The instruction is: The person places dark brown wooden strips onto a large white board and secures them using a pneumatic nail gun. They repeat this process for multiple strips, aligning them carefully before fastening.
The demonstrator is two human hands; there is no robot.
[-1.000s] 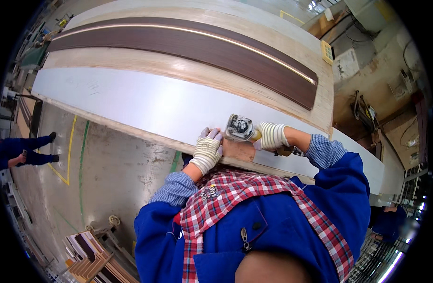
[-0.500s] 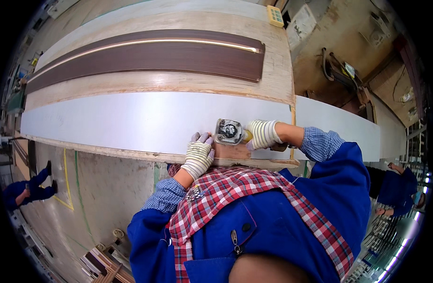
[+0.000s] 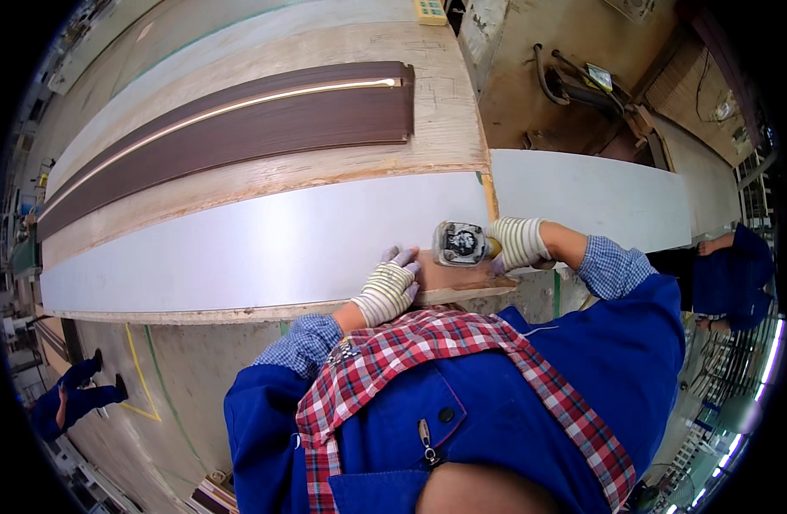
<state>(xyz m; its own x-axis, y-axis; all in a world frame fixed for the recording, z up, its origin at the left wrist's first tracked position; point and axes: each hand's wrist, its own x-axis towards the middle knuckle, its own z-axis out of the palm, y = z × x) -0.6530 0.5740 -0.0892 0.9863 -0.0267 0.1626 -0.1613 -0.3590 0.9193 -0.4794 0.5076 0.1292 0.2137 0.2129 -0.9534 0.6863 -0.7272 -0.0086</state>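
Note:
My right hand (image 3: 520,244), in a striped knit glove, is wrapped round the handle of a nail gun (image 3: 460,243). The tool has a squarish, worn grey head with a black middle, seen from above. Under it lies a short brown wooden board (image 3: 453,278) at the near edge of the long white panel (image 3: 239,248). With its gloved fingers pressed together, my left hand (image 3: 388,287) grips the left end of that board. The tool's nose and the underside of the board are hidden.
Beyond the white panel a long dark brown panel (image 3: 239,141) with a pale groove lies on a wooden worktop (image 3: 449,111). A yellow device with buttons (image 3: 429,11) sits at the far edge. People in blue stand at left (image 3: 72,394) and right (image 3: 732,274).
The nail gun and both hands have shifted right in the picture, and the worktop's right edge has swung left as my view turned. Both hands keep their hold.

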